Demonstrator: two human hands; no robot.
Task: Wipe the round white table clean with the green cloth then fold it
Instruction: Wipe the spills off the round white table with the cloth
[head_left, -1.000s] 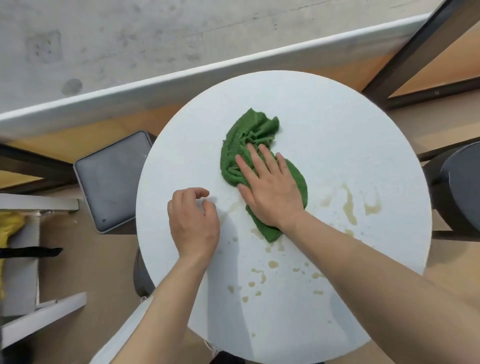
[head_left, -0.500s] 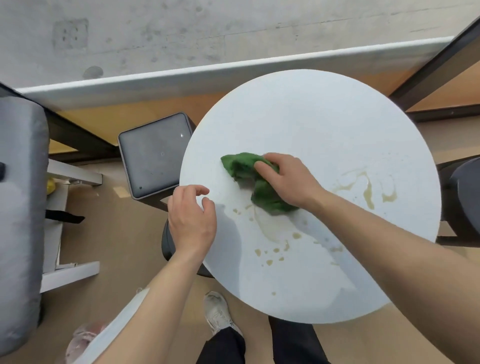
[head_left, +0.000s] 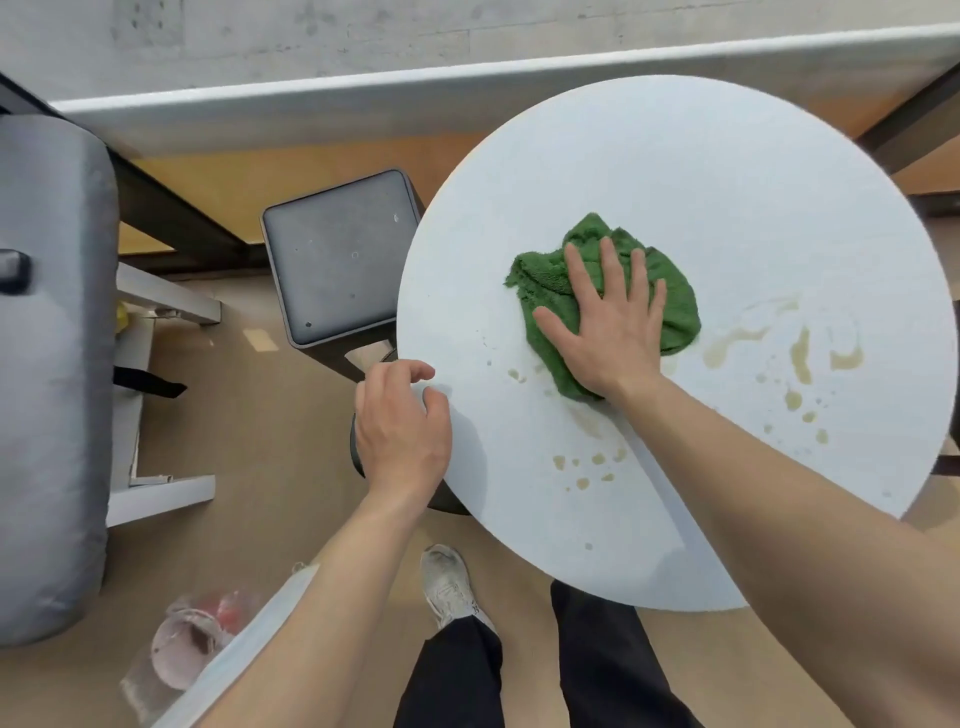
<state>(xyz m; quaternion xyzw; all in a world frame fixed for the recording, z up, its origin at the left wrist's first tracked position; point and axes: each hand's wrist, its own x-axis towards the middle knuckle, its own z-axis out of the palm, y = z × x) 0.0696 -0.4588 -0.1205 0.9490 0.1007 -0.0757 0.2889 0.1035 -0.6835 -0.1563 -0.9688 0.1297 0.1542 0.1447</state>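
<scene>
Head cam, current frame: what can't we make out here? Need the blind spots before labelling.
- Crumpled green cloth: its middle lies under the flat right hand, so any spill beneath is hidden.
- Round white table: right rim cut off by the frame edge; the near part is covered by the right forearm.
- Left hand: fingertips curl at the table's rim; contact unclear.
- Brown spill: wet or dried, unreadable.

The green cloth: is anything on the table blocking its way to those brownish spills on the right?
Nothing visible does. The green cloth lies flat under the right hand, and only bare round white table separates it from the brownish spills beside it.
</scene>
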